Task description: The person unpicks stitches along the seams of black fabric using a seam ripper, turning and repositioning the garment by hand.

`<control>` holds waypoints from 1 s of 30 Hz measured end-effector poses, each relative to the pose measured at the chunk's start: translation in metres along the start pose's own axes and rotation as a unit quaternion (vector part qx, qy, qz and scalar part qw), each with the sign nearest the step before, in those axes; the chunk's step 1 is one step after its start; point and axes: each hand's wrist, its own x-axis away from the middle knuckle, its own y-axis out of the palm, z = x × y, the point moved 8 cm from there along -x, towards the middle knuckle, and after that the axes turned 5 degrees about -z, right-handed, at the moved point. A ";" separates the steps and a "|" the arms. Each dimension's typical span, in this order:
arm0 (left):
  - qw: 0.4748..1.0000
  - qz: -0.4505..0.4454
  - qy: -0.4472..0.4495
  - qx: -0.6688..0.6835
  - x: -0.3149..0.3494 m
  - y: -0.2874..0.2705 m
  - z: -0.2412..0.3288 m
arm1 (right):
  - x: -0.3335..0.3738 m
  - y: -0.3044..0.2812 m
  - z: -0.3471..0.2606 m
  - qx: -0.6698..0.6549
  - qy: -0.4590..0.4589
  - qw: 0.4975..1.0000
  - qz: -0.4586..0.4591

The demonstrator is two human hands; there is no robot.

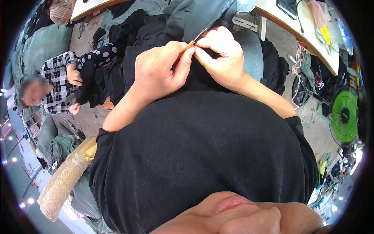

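Observation:
A seam ripper with an orange handle [191, 43] and a thin metal tip is pinched between the thumb and fingers of my left hand [160, 70]. Its tip points up and to the right, over dark grey fabric [191, 19]. Close beside it, my right hand [223, 56] is closed, thumb against fingers, at the fabric's lower edge. What those fingers pinch is mostly hidden, though the fabric runs right behind them. A zipper or seam line crosses the upper part of the cloth.
Black cloth [134, 33] is heaped ahead and left. A person in a checked shirt [58, 74] sits at left near green bundles [46, 43]. At right are a white table [307, 31] with a phone [287, 7] and a green fan [344, 116]. A wrapped roll [66, 179] lies lower left.

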 end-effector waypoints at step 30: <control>0.999 0.047 -0.009 0.002 -0.027 -0.006 0.013 | -0.010 -0.008 -0.023 0.005 -0.028 1.000 -0.010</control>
